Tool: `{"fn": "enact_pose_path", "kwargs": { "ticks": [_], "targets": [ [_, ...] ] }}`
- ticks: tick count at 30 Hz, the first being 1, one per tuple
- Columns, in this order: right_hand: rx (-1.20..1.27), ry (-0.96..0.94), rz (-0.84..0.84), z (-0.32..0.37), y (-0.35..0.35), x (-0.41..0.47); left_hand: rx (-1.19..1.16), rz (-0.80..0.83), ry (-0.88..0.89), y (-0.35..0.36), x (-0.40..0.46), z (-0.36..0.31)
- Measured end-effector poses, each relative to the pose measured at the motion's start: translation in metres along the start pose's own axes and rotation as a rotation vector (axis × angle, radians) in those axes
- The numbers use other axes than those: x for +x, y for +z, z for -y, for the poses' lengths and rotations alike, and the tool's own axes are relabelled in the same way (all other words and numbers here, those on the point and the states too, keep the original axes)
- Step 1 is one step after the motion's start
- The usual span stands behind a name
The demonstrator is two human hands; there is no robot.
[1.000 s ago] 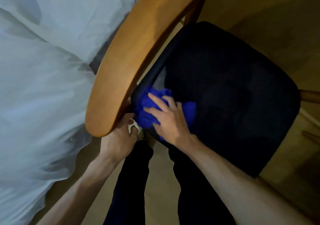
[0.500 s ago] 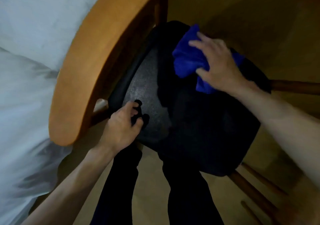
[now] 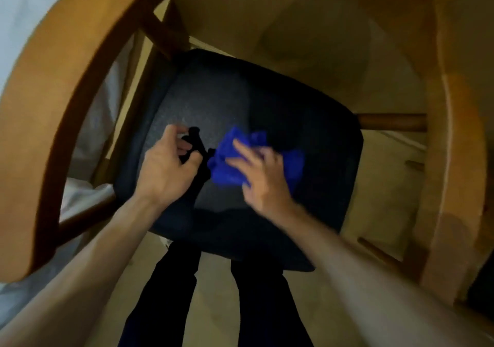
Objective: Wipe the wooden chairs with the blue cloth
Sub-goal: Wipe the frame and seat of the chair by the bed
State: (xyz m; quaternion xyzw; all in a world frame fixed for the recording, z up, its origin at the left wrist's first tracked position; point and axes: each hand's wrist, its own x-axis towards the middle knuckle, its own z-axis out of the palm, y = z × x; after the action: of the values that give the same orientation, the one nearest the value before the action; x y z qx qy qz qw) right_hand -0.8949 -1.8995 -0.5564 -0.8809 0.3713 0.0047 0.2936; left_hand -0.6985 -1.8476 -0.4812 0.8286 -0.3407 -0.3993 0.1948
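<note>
We see a wooden chair (image 3: 80, 84) from above, its curved backrest arcing from 7 o'clock over 12 to 4 o'clock around the dark seat cushion (image 3: 267, 111). The right hand (image 3: 263, 178), fingers spread fairly flat, presses the bunched blue cloth (image 3: 230, 164) onto the cushion near its centre; motion blur there. The left hand (image 3: 165, 170) sits just at 9 o'clock of the cloth, fingers curled, and pinches something small and black (image 3: 196, 143); we cannot tell what. White sheet (image 3: 88, 138) at 9 o'clock, dark trouser legs (image 3: 165, 293) at 6 o'clock.
</note>
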Motion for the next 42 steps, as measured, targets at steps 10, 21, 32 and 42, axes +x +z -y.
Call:
{"fn": "enact_pose_path", "kwargs": {
  "ticks": [10, 21, 32, 42],
  "targets": [
    [0.238, -0.148, 0.603, 0.045, 0.03, -0.105, 0.261, 0.096, 0.051, 0.033, -0.023, 0.02],
    [-0.03, 0.386, -0.111, -0.065, -0.075, 0.105, 0.242, 0.027, 0.112, 0.01, -0.038, 0.042],
    [0.097, 0.037, 0.114, 0.05, 0.046, -0.094, 0.349, 0.137, 0.212, 0.01, -0.039, 0.044],
    [0.27, 0.112, 0.376, 0.05, 0.037, -0.176, 0.45, 0.218, 0.314, 0.036, -0.071, 0.055]
  ]
}}
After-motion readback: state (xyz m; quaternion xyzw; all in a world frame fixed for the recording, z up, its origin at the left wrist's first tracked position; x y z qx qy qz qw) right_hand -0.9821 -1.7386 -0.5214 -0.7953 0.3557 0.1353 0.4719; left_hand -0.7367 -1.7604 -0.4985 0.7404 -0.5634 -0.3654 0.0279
